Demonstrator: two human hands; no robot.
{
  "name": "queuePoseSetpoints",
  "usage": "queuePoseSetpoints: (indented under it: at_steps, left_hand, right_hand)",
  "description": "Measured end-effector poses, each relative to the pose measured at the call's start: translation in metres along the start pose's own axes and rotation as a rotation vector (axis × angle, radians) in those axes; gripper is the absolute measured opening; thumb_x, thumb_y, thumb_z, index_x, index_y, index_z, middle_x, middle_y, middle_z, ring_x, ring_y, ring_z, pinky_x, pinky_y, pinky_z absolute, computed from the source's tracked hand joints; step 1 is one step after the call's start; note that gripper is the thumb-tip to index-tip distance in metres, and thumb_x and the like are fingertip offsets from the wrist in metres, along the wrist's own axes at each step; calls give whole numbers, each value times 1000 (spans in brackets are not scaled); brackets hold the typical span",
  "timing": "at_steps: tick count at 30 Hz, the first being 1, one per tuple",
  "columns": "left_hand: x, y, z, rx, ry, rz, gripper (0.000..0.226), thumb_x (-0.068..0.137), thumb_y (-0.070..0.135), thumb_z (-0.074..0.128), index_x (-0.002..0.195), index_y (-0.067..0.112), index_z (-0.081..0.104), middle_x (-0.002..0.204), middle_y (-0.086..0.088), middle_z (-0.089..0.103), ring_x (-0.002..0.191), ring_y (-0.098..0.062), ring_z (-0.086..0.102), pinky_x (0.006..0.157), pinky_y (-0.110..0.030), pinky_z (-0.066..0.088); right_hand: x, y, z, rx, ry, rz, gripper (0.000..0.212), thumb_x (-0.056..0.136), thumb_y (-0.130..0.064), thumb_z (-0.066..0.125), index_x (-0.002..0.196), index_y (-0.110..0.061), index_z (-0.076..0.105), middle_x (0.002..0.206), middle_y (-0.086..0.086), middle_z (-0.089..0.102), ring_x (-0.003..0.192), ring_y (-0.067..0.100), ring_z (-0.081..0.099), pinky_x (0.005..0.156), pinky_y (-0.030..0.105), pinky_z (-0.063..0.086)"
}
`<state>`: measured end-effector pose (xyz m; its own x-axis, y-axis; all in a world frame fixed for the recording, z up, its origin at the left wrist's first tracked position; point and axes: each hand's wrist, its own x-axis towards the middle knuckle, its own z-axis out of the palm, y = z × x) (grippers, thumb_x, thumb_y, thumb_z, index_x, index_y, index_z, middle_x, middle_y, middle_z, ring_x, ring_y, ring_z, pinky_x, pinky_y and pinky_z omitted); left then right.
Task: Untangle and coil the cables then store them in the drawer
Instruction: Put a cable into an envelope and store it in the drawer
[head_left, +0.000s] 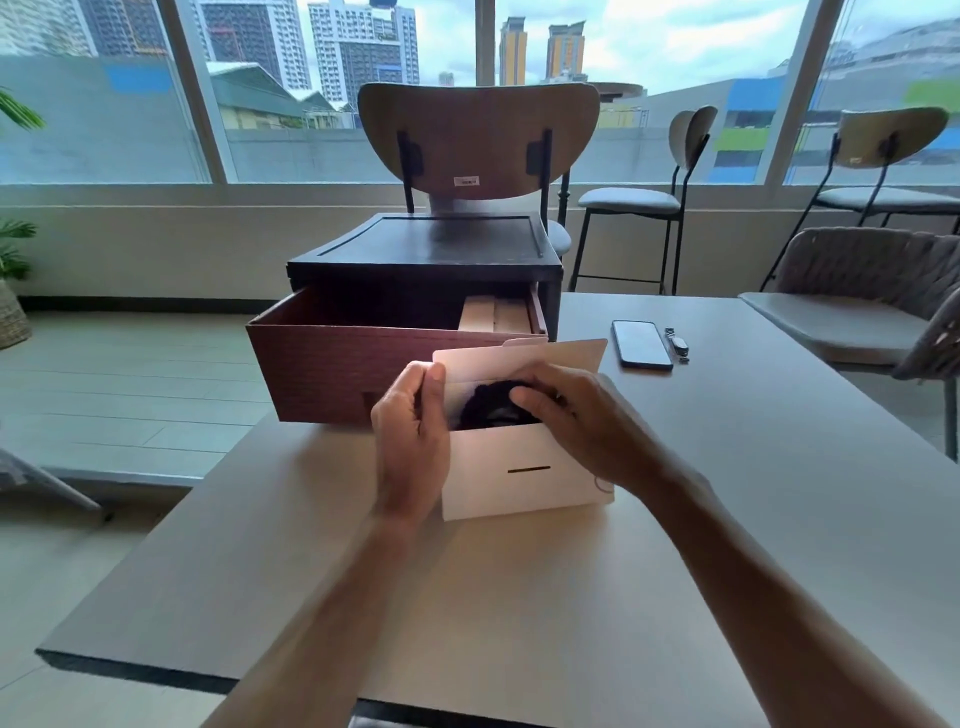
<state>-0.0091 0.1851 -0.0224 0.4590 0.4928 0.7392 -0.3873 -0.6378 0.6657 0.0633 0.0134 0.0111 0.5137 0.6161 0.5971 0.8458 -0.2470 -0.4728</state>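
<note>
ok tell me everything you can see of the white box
The white box looks like thin cardboard, with a dark slot in its front face and its lid flap open, standing up at the back. It sits upright on the table, in front of the pulled-out drawer. Dark coiled cables lie inside. The left hand grips its left wall; the right hand reaches over its right side, fingers curled onto the cables.

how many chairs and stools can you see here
4: a wooden-backed chair behind the drawer unit, a bar stool to its right, a second stool far right, a woven chair beside the table. The bar stool shows two backrests, so a fifth may be hidden.
</note>
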Motion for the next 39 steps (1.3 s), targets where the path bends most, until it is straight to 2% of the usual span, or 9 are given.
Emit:
queuePoseSetpoints:
  at_steps: [4, 9, 12, 16, 19, 21, 26, 34, 39]
  left_hand:
    - [-1, 0, 1, -21, -1, -3, 36, 106, 15, 45, 70, 18, 43, 64, 12, 39, 60, -3, 35, 55, -20, 30]
    - [-1, -1, 3, -10, 1, 3, 37, 107, 17, 43, 71, 21, 39, 64, 12, 38, 60, -4, 34, 55, -25, 31]
    - [-1, -3, 3, 0, 9, 5, 36, 107, 17, 42, 71, 16, 41, 64, 11, 39, 60, -5, 35, 55, -26, 31]
    - [-2, -4, 3, 18, -1, 9, 37, 108, 18, 42, 71, 13, 43, 64, 7, 40, 61, -5, 35, 56, -24, 30]
    - [-2, -4, 3, 30, 8, 12, 37, 108, 16, 43, 71, 14, 42, 64, 6, 40, 60, -6, 33, 55, -23, 29]
    - [-1, -3, 2, 35, 14, 10, 36, 107, 16, 43, 71, 14, 43, 63, 7, 39, 60, -5, 34, 55, -21, 29]
    - [-3, 0, 2, -21, 93, -138, 19, 104, 24, 51, 90, 11, 51, 75, 12, 51, 68, 6, 50, 64, -10, 37]
    - [-5, -10, 2, -124, 95, -340, 50, 106, 36, 45, 67, 6, 49, 62, 5, 45, 54, -1, 39, 56, -21, 36]
    - [-1, -5, 2, -486, -32, -611, 55, 109, 42, 27, 84, 11, 66, 85, -2, 73, 75, -7, 66, 67, -20, 48]
  right_hand:
    - [-4, -2, 9, 2, 231, 25, 9, 86, -21, 75, 95, -18, 75, 83, -10, 74, 75, 2, 68, 72, 30, 57]
    - [-12, -3, 7, -227, -2, -82, 26, 103, -34, 46, 96, -23, 68, 82, -7, 70, 75, 16, 63, 73, 34, 44]
    - [-12, -2, 1, -74, -26, -51, 26, 103, -31, 42, 99, -21, 66, 89, -8, 71, 82, 13, 65, 75, 31, 46]
    - [-11, 4, -11, 60, 311, 40, 14, 99, -17, 57, 96, -16, 71, 81, -9, 73, 79, 0, 68, 73, 13, 51]
    - [-14, 18, -23, 141, 484, 174, 9, 94, -12, 63, 90, -14, 71, 82, -7, 73, 79, 2, 68, 74, 16, 50]
    - [-20, 31, -33, 301, 374, 330, 5, 93, -15, 67, 93, -14, 72, 93, -3, 74, 89, 7, 69, 83, 25, 51]
    - [-41, 50, -39, 749, -117, 540, 34, 89, -21, 71, 121, -17, 59, 122, 6, 68, 112, 22, 67, 92, 42, 54]
    - [-46, 53, -32, 872, -81, 505, 36, 87, -11, 69, 115, 4, 51, 116, 24, 68, 112, 34, 65, 99, 43, 49]
    - [-47, 60, -34, 851, 45, 465, 37, 85, -11, 73, 113, 8, 57, 112, 21, 69, 108, 29, 65, 94, 37, 51]
